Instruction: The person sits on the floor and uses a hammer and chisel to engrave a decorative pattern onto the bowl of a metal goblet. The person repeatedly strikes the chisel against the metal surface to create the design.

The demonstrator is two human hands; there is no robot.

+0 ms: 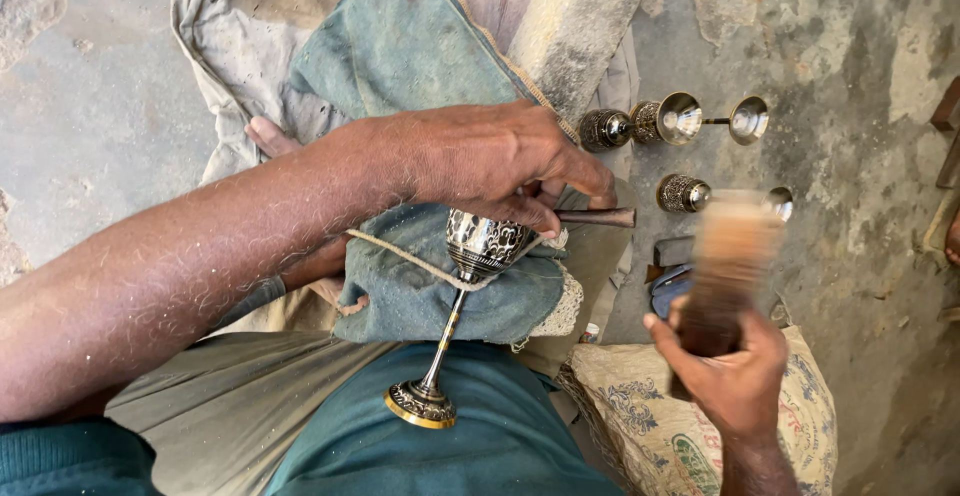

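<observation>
My left hand [500, 161] is closed on a thin metal chisel [598, 218] and rests on the engraved bowl of a brass goblet [482, 246]. The goblet lies tilted on a blue-green padded cloth [420, 296] over my lap, its stem and round foot [422, 406] pointing toward me. A cord [400, 253] runs across the cloth and around the goblet. To the right, my right hand [728, 366] grips a wooden mallet [730, 266], raised and blurred by motion.
Two more engraved brass goblets [665, 121] [700, 196] lie on the grey cement floor at the upper right. A printed sack [680, 416] sits beside my right knee. A bare foot [268, 136] and crumpled cloths [230, 46] lie beyond the pad.
</observation>
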